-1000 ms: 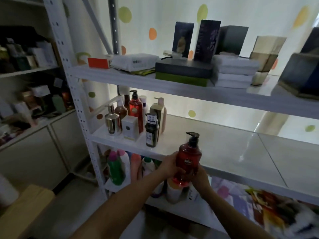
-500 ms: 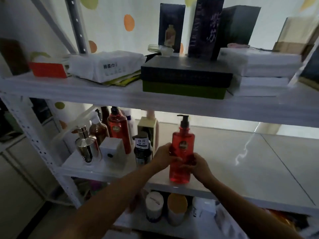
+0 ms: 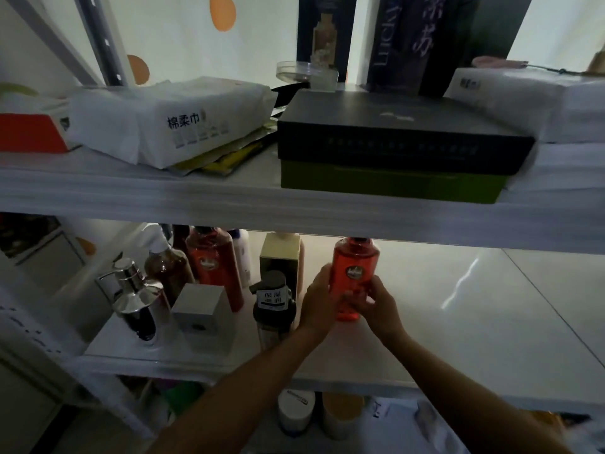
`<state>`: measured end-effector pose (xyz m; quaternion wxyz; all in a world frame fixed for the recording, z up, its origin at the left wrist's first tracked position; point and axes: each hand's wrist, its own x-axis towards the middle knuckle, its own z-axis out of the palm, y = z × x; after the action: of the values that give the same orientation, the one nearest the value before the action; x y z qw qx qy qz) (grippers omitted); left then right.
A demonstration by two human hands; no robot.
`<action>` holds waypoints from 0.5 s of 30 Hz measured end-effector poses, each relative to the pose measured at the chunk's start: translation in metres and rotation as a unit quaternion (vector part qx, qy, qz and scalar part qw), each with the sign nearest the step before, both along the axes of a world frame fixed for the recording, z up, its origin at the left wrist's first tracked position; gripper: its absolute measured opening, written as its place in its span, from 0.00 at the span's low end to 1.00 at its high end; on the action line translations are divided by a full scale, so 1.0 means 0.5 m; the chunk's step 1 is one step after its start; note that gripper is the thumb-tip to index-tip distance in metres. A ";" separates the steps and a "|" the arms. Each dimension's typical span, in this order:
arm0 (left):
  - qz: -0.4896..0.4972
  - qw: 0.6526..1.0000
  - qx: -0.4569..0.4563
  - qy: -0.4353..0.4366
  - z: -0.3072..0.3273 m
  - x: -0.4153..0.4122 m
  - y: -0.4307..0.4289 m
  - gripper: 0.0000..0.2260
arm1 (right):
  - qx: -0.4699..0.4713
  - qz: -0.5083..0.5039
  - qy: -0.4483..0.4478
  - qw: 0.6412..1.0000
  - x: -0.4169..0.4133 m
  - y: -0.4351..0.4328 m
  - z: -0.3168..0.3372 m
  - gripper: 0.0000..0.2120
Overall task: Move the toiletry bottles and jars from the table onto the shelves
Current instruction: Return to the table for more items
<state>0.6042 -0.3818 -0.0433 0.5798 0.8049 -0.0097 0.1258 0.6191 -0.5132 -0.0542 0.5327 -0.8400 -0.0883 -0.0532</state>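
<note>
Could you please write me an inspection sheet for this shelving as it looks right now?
Surface: middle shelf, white and glossy.
Job's things: red bottle upright at the middle shelf, its top hidden behind the upper shelf; second red bottle, silver pump bottle and dark-capped bottle stand to its left.
Clutter: white cube box among the bottles; tissue pack and black box on the upper shelf.
Grippers: left hand and right hand both grip the red bottle.
Cables: thin dark cord on the upper shelf, far right.
Surroundings: dotted wall behind; white jar on the shelf below.
</note>
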 end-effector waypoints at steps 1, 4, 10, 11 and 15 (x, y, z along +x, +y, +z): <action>0.000 1.000 -0.010 0.003 -0.005 -0.001 0.000 0.12 | 0.003 0.004 -0.001 1.000 0.000 0.002 0.002 0.18; 0.009 0.997 -0.065 0.037 -0.024 -0.014 -0.003 0.26 | 0.008 -0.006 0.006 1.000 -0.009 0.009 0.001 0.22; -0.024 0.993 -0.087 0.079 -0.089 -0.085 -0.011 0.31 | 0.055 -0.064 0.048 0.995 -0.096 0.019 -0.040 0.35; -0.035 0.993 -0.079 0.076 -0.093 -0.085 -0.011 0.31 | 0.055 -0.053 0.057 0.995 -0.104 0.020 -0.040 0.34; -0.052 0.994 -0.065 0.070 -0.088 -0.081 -0.015 0.31 | 0.046 -0.039 0.057 0.997 -0.097 0.027 -0.037 0.33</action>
<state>0.5637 -0.3895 -0.0872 0.6362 0.7705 -0.0032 0.0394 0.5705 -0.4999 -0.0728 0.5726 -0.8190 -0.0223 -0.0298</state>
